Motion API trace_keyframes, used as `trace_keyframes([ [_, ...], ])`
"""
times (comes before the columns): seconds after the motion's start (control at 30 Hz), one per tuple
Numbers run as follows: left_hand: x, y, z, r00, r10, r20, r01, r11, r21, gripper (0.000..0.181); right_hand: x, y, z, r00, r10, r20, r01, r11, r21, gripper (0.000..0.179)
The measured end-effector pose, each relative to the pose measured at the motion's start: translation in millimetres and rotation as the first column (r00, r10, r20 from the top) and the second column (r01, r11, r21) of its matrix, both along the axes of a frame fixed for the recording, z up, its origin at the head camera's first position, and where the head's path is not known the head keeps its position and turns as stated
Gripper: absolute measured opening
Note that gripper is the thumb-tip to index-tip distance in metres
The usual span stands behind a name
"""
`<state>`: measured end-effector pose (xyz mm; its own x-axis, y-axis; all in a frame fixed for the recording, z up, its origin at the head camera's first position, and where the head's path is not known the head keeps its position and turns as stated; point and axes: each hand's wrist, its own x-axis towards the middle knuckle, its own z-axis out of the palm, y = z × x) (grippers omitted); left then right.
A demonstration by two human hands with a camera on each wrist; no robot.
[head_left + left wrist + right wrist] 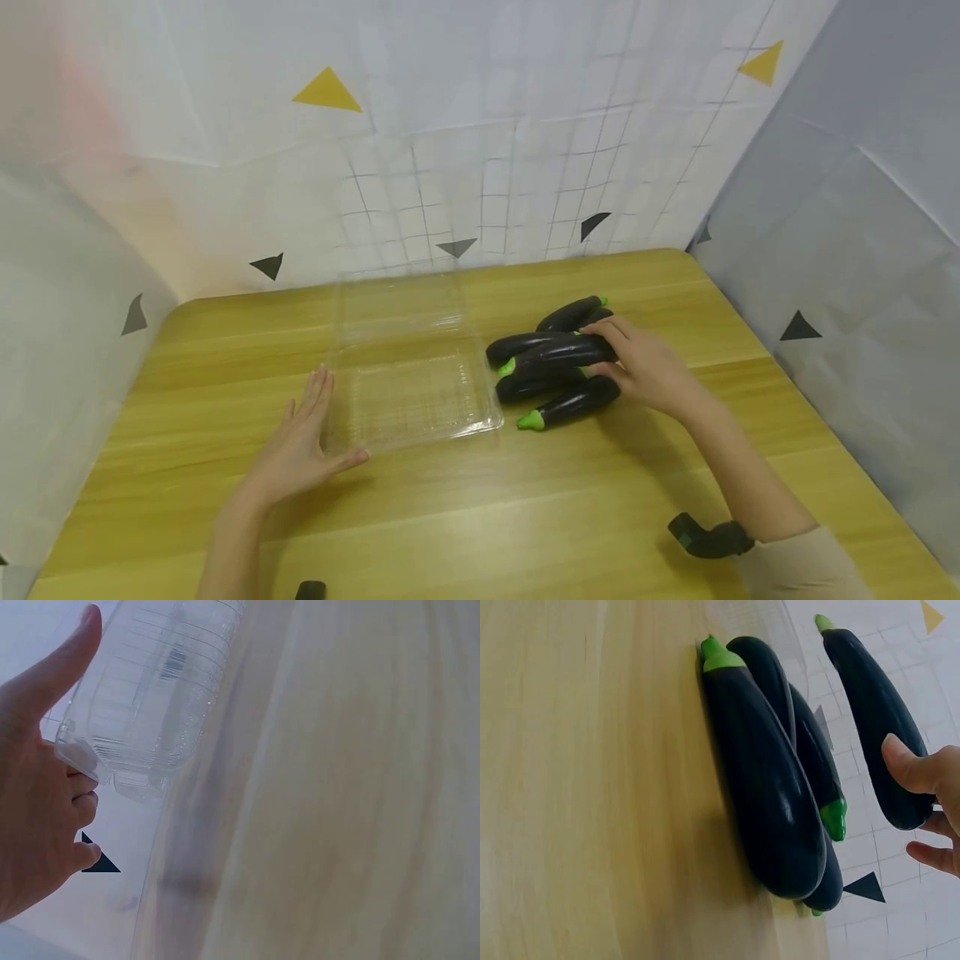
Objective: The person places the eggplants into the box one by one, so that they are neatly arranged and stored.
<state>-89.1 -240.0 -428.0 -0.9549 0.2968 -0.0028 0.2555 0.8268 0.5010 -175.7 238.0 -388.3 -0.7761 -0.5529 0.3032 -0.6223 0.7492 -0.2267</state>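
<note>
Pinching a glossy black, green-capped eggplant by its fat end, the right hand is holding it, ideally level, above similar eggplants, the straight-fingered left hand flanking the clear plastic container.

Soft light, pale glare on the table, left wrist view hazy

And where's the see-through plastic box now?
In the head view, the clear plastic box lies open on the table, between the left hand and the eggplants on the right.
</note>
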Motion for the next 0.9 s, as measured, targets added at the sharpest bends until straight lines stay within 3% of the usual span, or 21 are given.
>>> trace_keyframes([
  [0.57,-3.8,-0.3,1.9,1.0,0.012,0.017,-0.012,1.0,0.0,0.12,3.3,-41.6,16.0,1.0,-0.011,0.021,0.012,1.0,-0.009,0.054],
  [0.9,-1.2,-0.1,1.9,0.999,0.02,0.04,-0.021,1.0,0.011,0.12,1.8,-70.0,6.9,0.998,0.057,0.004,-0.056,0.994,-0.089,0.05],
])
